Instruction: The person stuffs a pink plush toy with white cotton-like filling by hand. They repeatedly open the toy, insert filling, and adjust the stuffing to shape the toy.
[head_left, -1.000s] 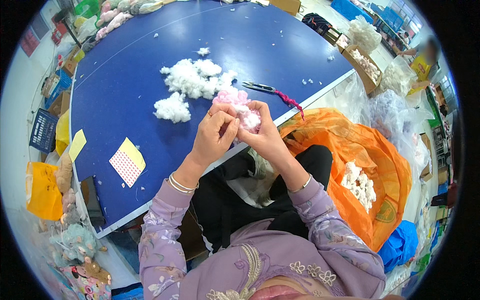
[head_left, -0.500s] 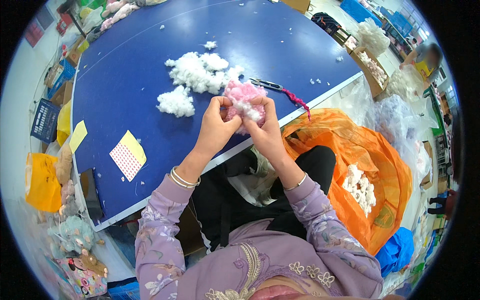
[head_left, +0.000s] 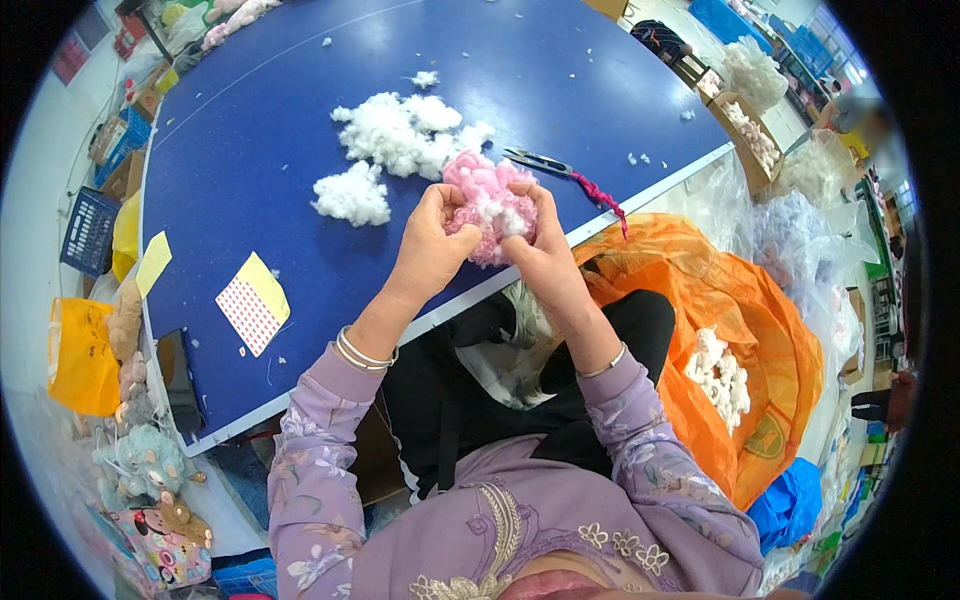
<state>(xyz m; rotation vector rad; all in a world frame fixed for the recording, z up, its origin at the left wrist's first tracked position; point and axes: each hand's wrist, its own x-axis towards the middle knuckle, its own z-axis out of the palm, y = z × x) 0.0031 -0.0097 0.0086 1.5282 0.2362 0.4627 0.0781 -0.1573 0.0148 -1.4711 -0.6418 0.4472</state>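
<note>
Between my two hands is a pink fluffy plush piece (head_left: 484, 180), held just over the near edge of the blue table (head_left: 330, 290). White stuffing shows in an opening on its near side. My left hand (head_left: 437, 240) pinches the left side, thumb and fingers closed on the plush. My right hand (head_left: 543, 235) grips the right side, its thumb pressed at the white stuffing. Just beyond the plush lie loose clumps of white stuffing (head_left: 390, 135), with a smaller clump (head_left: 352, 195) to their left. Thread snips (head_left: 540, 161) with a magenta cord rest right of the plush.
A sheet of red-and-white stickers (head_left: 253, 305) and a dark phone-like slab (head_left: 178, 380) lie on the table's left. An orange sack (head_left: 690, 270) holding white stuffing stands to my right. Plush toys (head_left: 140, 465) hang or lie at the lower left. Another person (head_left: 862, 125) is at far right.
My right thumb has shifted on the plush, and the white stuffing at the opening now looks pushed in and split into smaller patches. Both hands still hold the plush.
</note>
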